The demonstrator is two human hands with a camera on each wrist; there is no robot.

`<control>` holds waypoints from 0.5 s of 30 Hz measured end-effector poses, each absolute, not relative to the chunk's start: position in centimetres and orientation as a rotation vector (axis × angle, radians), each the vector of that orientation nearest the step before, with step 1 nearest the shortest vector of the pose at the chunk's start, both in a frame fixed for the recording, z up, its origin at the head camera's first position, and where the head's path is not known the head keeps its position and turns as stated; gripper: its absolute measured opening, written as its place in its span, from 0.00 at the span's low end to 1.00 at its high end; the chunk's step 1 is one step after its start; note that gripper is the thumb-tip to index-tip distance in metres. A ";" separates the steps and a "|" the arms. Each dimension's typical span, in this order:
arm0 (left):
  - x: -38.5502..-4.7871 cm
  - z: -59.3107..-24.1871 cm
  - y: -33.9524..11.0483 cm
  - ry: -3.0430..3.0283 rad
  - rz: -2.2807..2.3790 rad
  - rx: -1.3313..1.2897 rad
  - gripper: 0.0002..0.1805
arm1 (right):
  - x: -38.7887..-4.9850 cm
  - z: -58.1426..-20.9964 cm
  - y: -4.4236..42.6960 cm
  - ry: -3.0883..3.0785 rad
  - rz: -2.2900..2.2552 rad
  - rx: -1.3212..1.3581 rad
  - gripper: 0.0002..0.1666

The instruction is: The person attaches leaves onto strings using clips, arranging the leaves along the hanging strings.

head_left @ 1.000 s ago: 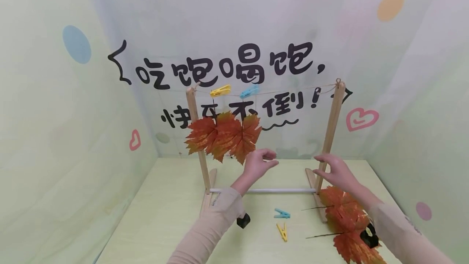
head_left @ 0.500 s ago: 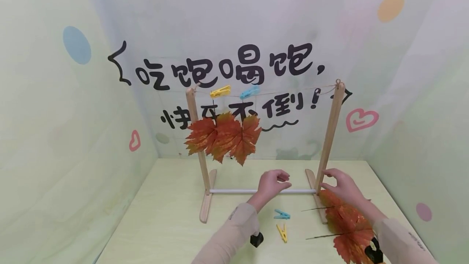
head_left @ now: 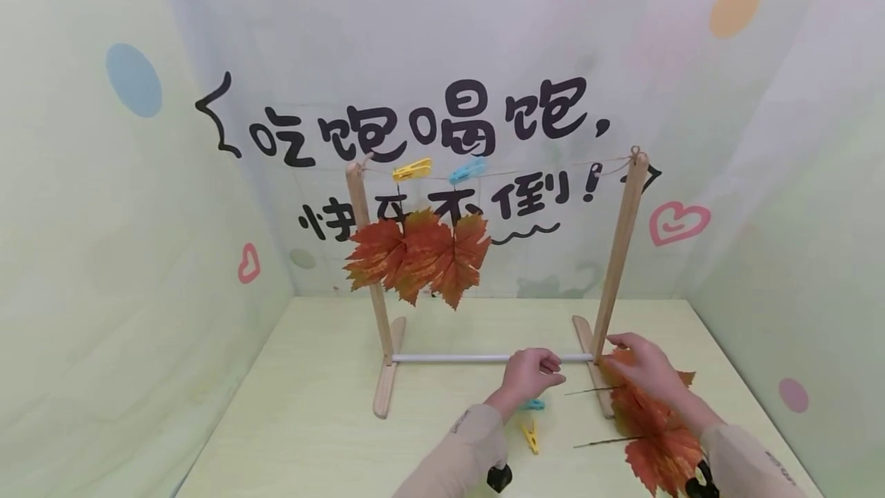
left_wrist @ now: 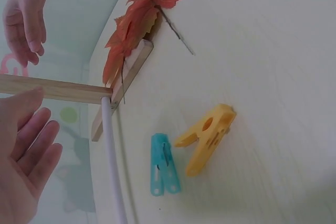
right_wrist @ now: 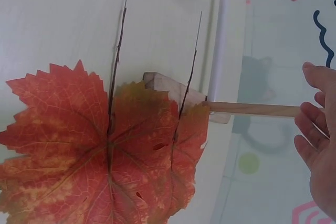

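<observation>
My left hand (head_left: 531, 376) hovers above the table with fingers loosely bent and nothing in them. Beneath it lie a blue clothespin (left_wrist: 164, 163) and a yellow clothespin (left_wrist: 208, 139); in the head view the hand partly hides the blue one. Over at the right, my right hand (head_left: 646, 369) is above two red-orange artificial maple leaves (right_wrist: 68, 145), also holding nothing. These leaves overlap on the table by the rack's right foot, their thin stems pointing left.
A wooden rack (head_left: 620, 252) carries a string between its posts. Two maple leaves (head_left: 456, 256) hang at its left, under a yellow clothespin (head_left: 412, 169) and a blue clothespin (head_left: 468, 170). A white rod (head_left: 456, 358) joins the feet. Printed cloth walls surround the table (head_left: 311, 421).
Both hands have come down toward the table, away from the hanging leaves. The left hand has also shifted right, now covering part of the loose blue clothespin.
</observation>
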State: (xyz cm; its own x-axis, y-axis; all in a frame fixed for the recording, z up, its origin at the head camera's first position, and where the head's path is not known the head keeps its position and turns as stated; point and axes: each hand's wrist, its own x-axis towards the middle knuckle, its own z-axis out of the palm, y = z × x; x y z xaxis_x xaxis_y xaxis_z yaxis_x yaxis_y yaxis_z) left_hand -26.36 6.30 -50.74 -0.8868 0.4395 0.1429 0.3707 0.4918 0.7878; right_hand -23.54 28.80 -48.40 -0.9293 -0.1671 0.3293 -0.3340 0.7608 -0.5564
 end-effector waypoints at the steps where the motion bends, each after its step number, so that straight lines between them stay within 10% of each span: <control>1: -26.2 -51.0 6.5 2.648 1.361 0.733 0.08 | -23.5 -48.5 28.9 -2.706 0.928 0.380 0.24; 15: -23.9 -54.4 8.8 2.608 1.240 0.821 0.12 | -22.8 -49.7 29.6 -2.763 1.012 0.277 0.23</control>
State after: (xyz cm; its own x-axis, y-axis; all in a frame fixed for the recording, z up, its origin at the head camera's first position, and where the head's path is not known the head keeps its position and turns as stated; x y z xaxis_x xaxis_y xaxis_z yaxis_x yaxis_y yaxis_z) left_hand -23.93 8.83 -54.39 -0.8414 0.5303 0.1042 0.4156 0.5117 0.7519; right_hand -22.77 29.60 -49.67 -0.9653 -0.1102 0.2369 -0.2372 0.7499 -0.6176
